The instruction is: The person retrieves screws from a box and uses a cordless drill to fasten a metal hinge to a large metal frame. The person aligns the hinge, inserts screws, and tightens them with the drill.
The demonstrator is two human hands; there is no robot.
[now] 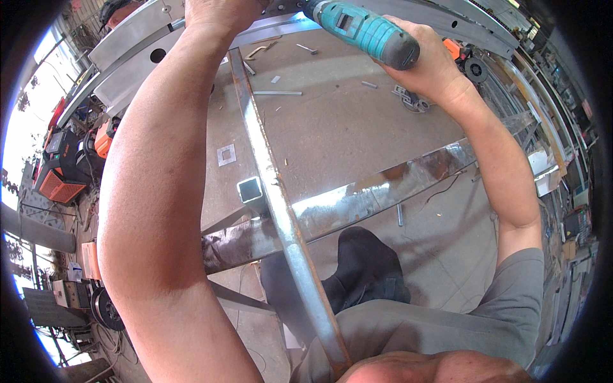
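My right hand is wrapped round a teal and black cordless drill. The drill points left, its front end close to a pale grey metal beam at the top of the view. Just left of that front end is my left hand, at the upper edge against the grey metalwork. Its fingers are mostly cut off, so what they touch or hold is hidden. Below my arms, a long square steel tube runs from the far side toward my body, crossing above a wider steel beam.
Metal offcuts, including a thin strip and a square plate with a hole, lie on the floor. An orange and black machine stands at left with cables near it. An orange-bodied tool with a disc is at upper right.
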